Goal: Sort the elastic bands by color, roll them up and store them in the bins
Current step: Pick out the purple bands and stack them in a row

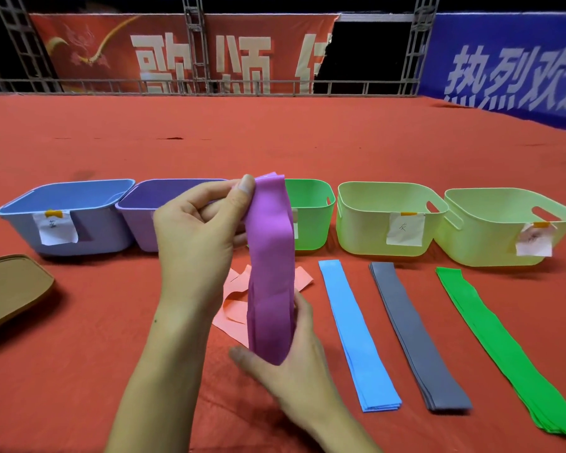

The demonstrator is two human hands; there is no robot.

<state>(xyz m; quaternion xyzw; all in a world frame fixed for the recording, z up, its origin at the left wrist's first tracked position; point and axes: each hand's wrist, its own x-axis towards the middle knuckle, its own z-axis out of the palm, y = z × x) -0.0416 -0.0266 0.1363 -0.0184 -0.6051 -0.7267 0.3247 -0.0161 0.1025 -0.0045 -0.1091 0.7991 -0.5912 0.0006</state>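
Note:
A stack of purple elastic bands (270, 273) hangs upright above the red cloth. My left hand (196, 243) pinches its top end, and my right hand (291, 364) grips its bottom end. Under it lie loose pink bands (234, 308). To the right, flat on the cloth, lie stacks of blue bands (352, 331), grey bands (409, 328) and green bands (504, 351). Behind stand five bins in a row: blue bin (89, 237), purple bin (141, 230), green bin (314, 223), pale green bin (366, 233) and another pale green bin (484, 243).
A brown lid (10, 289) lies at the left edge. Paper labels (405, 229) are taped to the bins' fronts. The red cloth (275, 142) stretches far back to a metal truss railing (193, 85) with banners behind it.

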